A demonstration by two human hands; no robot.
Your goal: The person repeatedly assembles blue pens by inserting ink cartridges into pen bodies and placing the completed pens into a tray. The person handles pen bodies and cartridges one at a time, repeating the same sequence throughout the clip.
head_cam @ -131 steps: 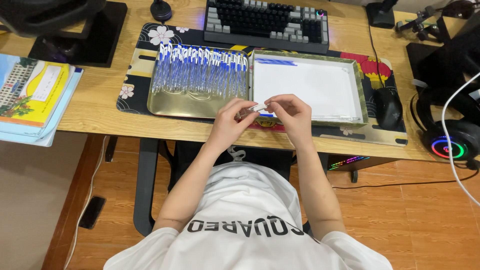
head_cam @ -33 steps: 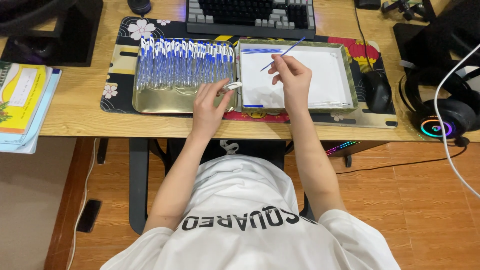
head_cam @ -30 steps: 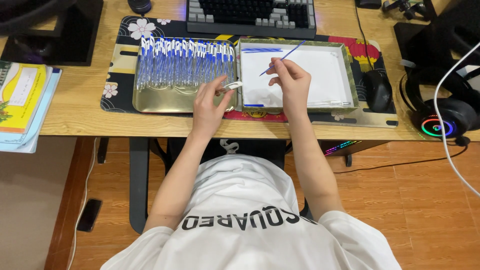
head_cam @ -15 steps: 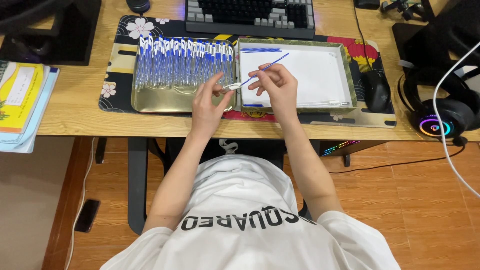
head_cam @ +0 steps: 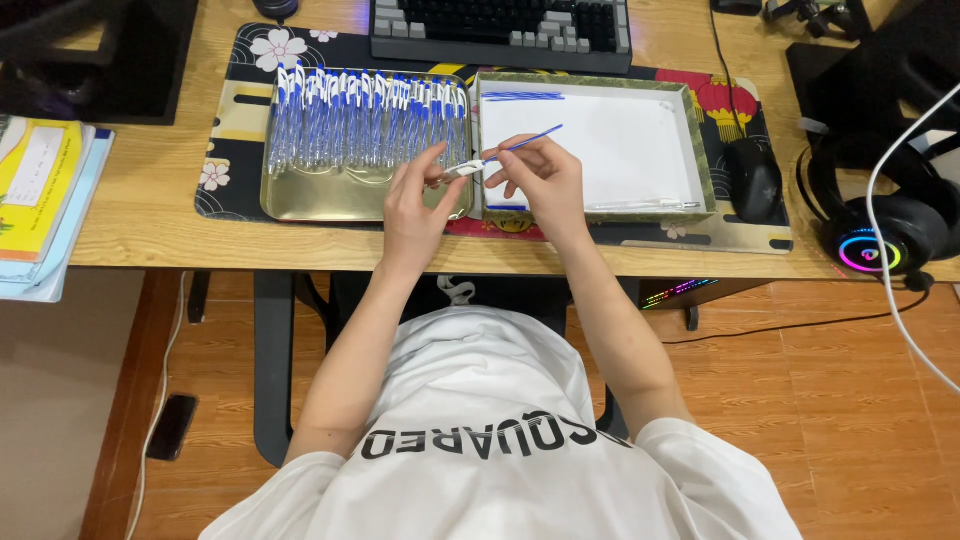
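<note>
Your left hand [head_cam: 418,205] pinches a clear pen barrel [head_cam: 462,171]; your right hand [head_cam: 540,178] pinches the blue refill [head_cam: 530,141] entering its end.

Both my arms reach forward; my left hand [head_cam: 418,205] and right hand [head_cam: 540,178] meet, fingers pinched closed.

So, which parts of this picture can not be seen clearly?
Head view only:
- Pen barrel: its rear end is hidden by the left hand.
- Thin blue refill: its lower end disappears behind the right hand; whether its tip is inside the barrel is too small to tell.
- Keyboard: cut off by the top edge.
- Headphones: partly cut off by the right edge.
</note>
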